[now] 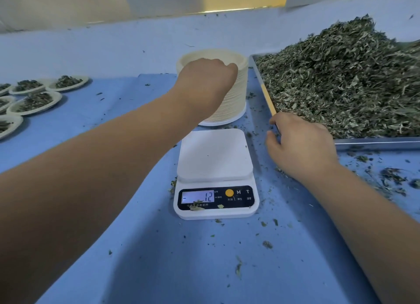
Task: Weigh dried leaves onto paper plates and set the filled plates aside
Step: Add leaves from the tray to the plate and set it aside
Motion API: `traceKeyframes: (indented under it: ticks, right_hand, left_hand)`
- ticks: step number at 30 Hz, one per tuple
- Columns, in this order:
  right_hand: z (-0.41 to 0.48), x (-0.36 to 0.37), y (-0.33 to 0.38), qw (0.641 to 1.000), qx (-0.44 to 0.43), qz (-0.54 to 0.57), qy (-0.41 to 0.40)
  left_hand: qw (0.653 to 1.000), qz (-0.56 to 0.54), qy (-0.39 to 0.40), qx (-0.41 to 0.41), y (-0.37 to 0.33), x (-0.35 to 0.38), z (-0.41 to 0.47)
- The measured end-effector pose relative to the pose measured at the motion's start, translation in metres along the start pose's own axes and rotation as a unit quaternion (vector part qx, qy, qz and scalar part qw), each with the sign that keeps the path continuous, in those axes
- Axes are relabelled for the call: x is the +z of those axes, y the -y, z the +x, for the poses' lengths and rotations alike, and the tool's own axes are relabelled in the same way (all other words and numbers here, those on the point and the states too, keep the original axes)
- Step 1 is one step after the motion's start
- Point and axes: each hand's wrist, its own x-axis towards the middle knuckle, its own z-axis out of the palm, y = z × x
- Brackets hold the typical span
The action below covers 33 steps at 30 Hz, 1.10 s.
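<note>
Left hand [206, 76] is up on top of the stack of paper plates [236, 99], knuckles toward us and fingers curled over the top rim. The fingertips are hidden, so I cannot tell whether that grip is pinching a plate or only resting there. Right hand [302, 144] sits at the near corner of the metal tray [375, 142], its grip loose, fingers relaxed and half-bent with nothing in them, touching the tray's edge. The dried leaves [352, 76] are heaped high in that tray, just beyond the right grip. Between the two grips, nearer the wrists, stands the digital scale [214, 158]. Its platform is bare and the display reads minus 12. Well out past the left forearm, filled plates [34, 101] lie clustered on the blue worktop [136, 258], with leaf crumbs scattered around the scale.
</note>
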Motion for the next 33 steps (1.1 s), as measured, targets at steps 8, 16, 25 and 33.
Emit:
traceKeyframes:
  ticks: [8,16,25,33]
  right_hand:
    - [0.003,0.003,0.0,0.997,-0.004,-0.047,0.053]
    - [0.002,0.002,0.001,0.997,-0.004,-0.056,0.057]
    - [0.003,-0.002,0.003,0.999,0.005,0.05,0.009]
    - [0.001,-0.002,-0.004,0.951,0.029,0.288,-0.11]
  left_hand:
    - [0.997,0.044,0.005,0.059,-0.004,-0.015,0.003]
    - [0.997,-0.009,-0.075,-0.006,-0.007,-0.021,0.01]
    - [0.94,-0.221,-0.212,-0.147,-0.018,0.0,-0.019]
    - [0.837,-0.417,-0.313,-0.167,-0.024,0.012,-0.079]
